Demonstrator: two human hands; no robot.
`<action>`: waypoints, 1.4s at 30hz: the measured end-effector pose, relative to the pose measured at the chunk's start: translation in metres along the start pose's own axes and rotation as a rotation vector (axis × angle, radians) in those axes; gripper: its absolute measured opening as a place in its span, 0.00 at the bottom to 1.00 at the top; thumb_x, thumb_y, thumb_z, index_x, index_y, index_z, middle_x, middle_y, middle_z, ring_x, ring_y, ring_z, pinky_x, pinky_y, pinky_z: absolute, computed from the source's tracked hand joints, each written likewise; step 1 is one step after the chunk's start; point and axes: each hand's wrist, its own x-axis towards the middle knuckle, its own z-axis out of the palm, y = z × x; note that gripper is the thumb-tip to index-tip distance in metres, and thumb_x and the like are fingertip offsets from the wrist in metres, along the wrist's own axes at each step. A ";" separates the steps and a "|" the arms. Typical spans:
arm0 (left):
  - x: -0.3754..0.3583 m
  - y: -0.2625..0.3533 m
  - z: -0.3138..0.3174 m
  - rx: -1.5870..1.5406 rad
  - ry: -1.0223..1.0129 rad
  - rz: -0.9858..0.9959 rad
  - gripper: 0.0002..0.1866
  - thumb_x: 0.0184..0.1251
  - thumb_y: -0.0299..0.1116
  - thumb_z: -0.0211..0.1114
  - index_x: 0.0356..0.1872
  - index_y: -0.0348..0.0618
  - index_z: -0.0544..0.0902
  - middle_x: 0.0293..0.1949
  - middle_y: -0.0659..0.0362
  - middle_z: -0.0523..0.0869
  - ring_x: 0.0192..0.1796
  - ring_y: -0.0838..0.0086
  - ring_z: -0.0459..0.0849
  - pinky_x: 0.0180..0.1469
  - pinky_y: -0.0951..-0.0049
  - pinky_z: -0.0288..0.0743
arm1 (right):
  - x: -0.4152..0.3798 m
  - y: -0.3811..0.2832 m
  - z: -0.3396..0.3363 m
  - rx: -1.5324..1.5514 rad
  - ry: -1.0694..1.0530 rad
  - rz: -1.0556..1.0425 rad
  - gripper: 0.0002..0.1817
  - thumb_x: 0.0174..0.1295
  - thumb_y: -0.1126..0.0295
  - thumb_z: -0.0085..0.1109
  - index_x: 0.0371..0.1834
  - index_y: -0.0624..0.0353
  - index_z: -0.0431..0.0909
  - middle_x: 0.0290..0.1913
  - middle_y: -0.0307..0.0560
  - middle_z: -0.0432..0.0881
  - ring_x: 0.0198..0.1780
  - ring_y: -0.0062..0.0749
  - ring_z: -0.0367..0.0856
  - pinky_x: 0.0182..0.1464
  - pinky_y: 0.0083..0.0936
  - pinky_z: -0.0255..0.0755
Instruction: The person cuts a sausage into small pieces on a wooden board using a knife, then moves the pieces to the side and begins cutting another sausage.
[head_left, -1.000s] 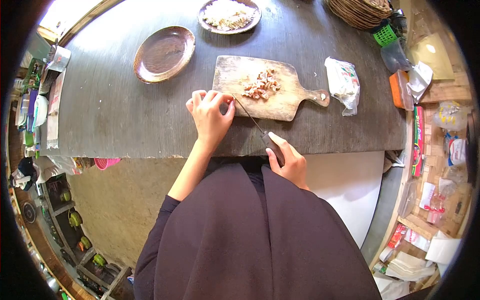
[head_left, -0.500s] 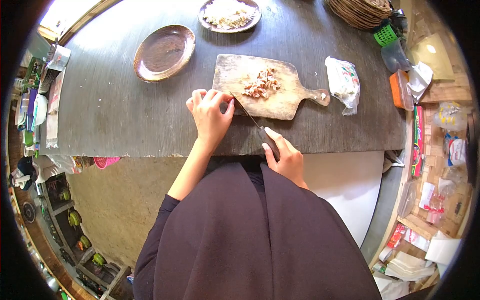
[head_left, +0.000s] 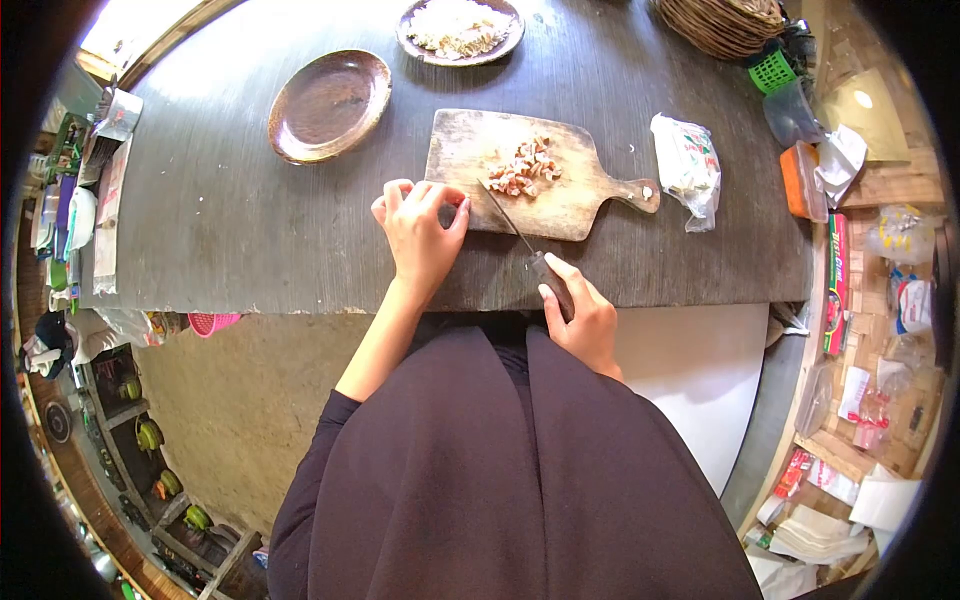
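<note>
Nearest to us, our right hand (head_left: 580,318) is closed around the dark handle of a knife (head_left: 525,245), at the near edge of the table (head_left: 230,230). The thin blade reaches forward and to the left over the wooden cutting board (head_left: 470,150), and its tip lies close to the pile of chopped pieces (head_left: 522,170).

Our left hand (head_left: 420,228) rests at the near left corner of the board, with the fingers curled and pressed together on a small reddish piece (head_left: 455,200), of which we see only a little between the fingertips.

We judge that the step in hand is the chopping of this last piece. The blade stands a little apart from the fingers, to their right. The next move, as we think, calls for bringing the edge back beside the fingertips and cutting down with care, keeping the fingertips tucked away from the edge.

Farther on the table we see an empty brown plate (head_left: 330,105), a second plate with pale shredded food (head_left: 458,30) and a white printed packet (head_left: 685,165).

Some things are hard to make out. What the reddish food is, we cannot tell. The left hand hides most of the held piece. A woven basket (head_left: 720,22) is cut off by the top edge of the view.
</note>
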 end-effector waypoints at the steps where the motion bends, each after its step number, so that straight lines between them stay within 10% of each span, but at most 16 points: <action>1: 0.000 0.000 0.000 0.001 0.008 0.004 0.05 0.57 0.37 0.78 0.31 0.56 0.88 0.37 0.70 0.89 0.54 0.63 0.76 0.59 0.57 0.60 | 0.001 0.000 -0.001 0.002 0.008 -0.004 0.23 0.66 0.66 0.68 0.66 0.43 0.81 0.41 0.49 0.90 0.36 0.48 0.90 0.37 0.38 0.83; 42: -0.002 -0.003 -0.004 0.011 -0.034 0.003 0.06 0.58 0.36 0.78 0.35 0.56 0.89 0.39 0.69 0.90 0.55 0.63 0.77 0.61 0.58 0.60 | 0.000 -0.010 0.008 0.027 -0.057 0.013 0.23 0.67 0.64 0.67 0.67 0.43 0.80 0.43 0.50 0.90 0.39 0.49 0.91 0.40 0.38 0.84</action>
